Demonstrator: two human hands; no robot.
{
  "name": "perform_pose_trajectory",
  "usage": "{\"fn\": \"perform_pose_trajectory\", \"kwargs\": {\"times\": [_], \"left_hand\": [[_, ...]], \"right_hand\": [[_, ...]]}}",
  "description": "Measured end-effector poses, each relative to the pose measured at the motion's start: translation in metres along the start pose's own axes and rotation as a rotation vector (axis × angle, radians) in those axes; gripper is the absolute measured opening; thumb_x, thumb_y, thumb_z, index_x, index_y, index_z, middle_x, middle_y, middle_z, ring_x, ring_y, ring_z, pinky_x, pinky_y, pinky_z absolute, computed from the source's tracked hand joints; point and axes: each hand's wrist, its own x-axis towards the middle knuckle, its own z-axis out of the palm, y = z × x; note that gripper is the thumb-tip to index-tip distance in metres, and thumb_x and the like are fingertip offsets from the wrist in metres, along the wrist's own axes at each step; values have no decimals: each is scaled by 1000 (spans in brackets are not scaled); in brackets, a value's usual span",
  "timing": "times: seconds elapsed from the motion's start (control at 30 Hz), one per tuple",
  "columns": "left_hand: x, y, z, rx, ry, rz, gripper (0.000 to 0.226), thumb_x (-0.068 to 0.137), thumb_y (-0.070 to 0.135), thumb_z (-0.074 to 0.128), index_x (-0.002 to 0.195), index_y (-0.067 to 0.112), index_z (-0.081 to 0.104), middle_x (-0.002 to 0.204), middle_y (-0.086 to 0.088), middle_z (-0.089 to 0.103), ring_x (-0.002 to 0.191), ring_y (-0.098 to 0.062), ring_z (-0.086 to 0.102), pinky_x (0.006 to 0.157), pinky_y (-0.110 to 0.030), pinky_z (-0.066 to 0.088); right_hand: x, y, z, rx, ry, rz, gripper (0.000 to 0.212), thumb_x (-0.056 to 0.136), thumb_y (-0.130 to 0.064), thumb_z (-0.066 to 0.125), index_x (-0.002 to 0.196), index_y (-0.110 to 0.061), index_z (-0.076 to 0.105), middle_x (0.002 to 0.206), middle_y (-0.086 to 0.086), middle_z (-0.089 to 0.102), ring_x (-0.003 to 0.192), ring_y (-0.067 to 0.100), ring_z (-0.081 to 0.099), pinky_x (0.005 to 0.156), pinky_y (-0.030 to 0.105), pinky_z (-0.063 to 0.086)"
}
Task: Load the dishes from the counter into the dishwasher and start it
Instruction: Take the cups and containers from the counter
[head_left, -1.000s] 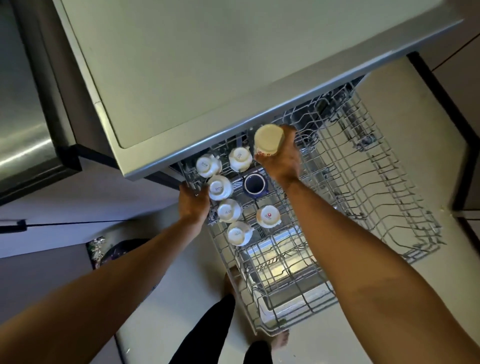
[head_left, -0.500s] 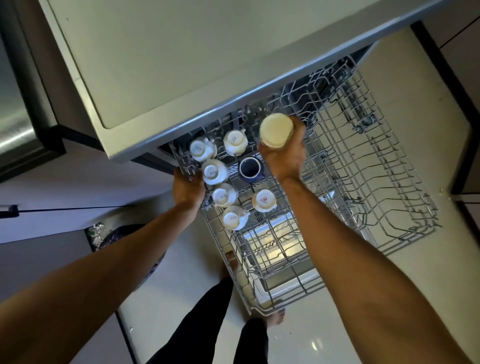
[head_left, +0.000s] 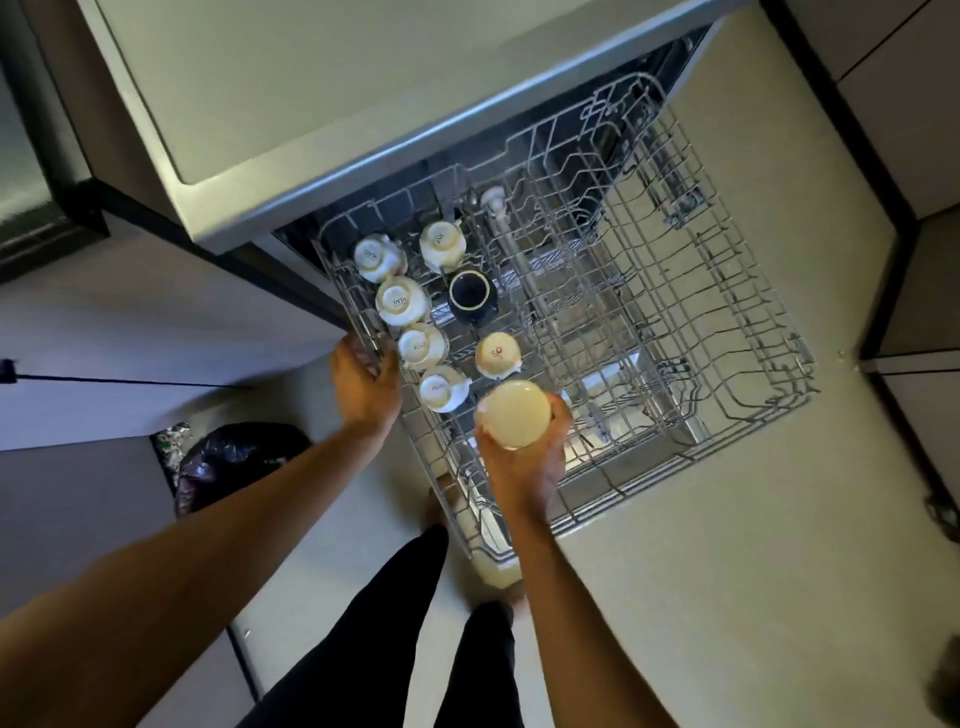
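Blurred dark shape (head_left: 946, 688), cut off at the right edge.

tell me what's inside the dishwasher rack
Six pale cups and one dark cup, all bottoms up, at the left of the rack. The rest shows bare wire. Their insides are hidden.

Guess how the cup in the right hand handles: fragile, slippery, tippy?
The cup looks like glazed ceramic, so knocks on the rack wires may chip it. Its smooth base seems slippery; the right hand wraps its sides. Upside down, it likely sits stable.
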Motion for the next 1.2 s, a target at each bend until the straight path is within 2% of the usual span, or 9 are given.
{"fn": "perform_pose_trajectory", "kwargs": {"times": [0.07, 0.17, 0.27, 0.37, 0.63, 0.77, 0.97, 1.1, 1.2], "left_hand": [[-8, 1, 1, 1, -2, 6, 38, 85, 47, 65, 111, 22, 51, 103, -9, 63, 92, -27, 62, 79, -44, 54], [-21, 6, 0, -10, -38, -5, 43, 87, 37, 68, 121, 19, 50, 117, -7, 60, 104, -23, 59, 89, -38, 51], [-29, 2, 0, -2, -60, 7, 46, 88, 33, 68, 127, 18, 48, 125, -5, 58, 112, -20, 56, 92, -31, 46], [-35, 2, 1, -4, -78, -6, 46, 90, 25, 69, 129, 14, 48, 126, -2, 56, 110, -12, 53, 86, -20, 39], [-36, 0, -1, 20, -117, -51, 48, 91, 32, 67, 131, 15, 47, 124, -2, 56, 107, -15, 54, 83, -28, 42], [-36, -2, 0, 24, -136, -45, 48, 92, 32, 65, 132, 15, 45, 125, -3, 56, 107, -18, 56, 84, -30, 43], [-39, -2, 3, 27, -147, -46, 45, 95, 31, 61, 133, 15, 43, 123, -10, 59, 108, -25, 58, 86, -33, 46], [-40, 2, 4, 29, -160, -67, 43, 96, 28, 59, 134, 14, 42, 123, -10, 58, 106, -23, 57, 84, -31, 43], [-40, 2, 2, 32, -164, -63, 43, 96, 28, 60, 132, 15, 42, 123, -10, 59, 104, -22, 58, 82, -30, 43]], "right_hand": [[-11, 4, 4, -33, -85, 1, 91, 61, -30, 94, 134, -34, 40, 115, -8, 63, 101, 19, 64, 70, 15, 48], [-16, 10, 9, -95, -197, -53, 90, 65, -31, 92, 137, -35, 38, 120, -8, 63, 101, 12, 60, 67, 4, 39], [-15, 20, 10, -158, -287, -104, 91, 67, -28, 90, 139, -35, 35, 127, -1, 61, 107, 15, 57, 77, 19, 46], [-13, 28, 9, -188, -368, -175, 91, 67, -20, 89, 137, -40, 33, 129, -3, 58, 112, 17, 57, 81, 27, 51], [11, 43, 15, -239, -478, -412, 96, 66, -19, 92, 143, -30, 35, 144, -1, 48, 125, 20, 52, 92, 32, 52], [24, 45, 16, -239, -570, -507, 102, 69, -15, 91, 149, -30, 29, 151, 4, 41, 135, 24, 46, 103, 38, 49], [26, 49, 19, -254, -584, -526, 95, 72, -9, 86, 146, -28, 29, 149, 9, 39, 134, 28, 45, 103, 43, 49], [30, 47, 17, -270, -625, -481, 104, 66, 2, 82, 148, -32, 28, 151, 2, 37, 135, 26, 45, 101, 48, 51], [30, 45, 14, -279, -660, -445, 113, 65, 3, 82, 153, -36, 21, 156, 0, 32, 139, 26, 41, 105, 47, 48]]}}
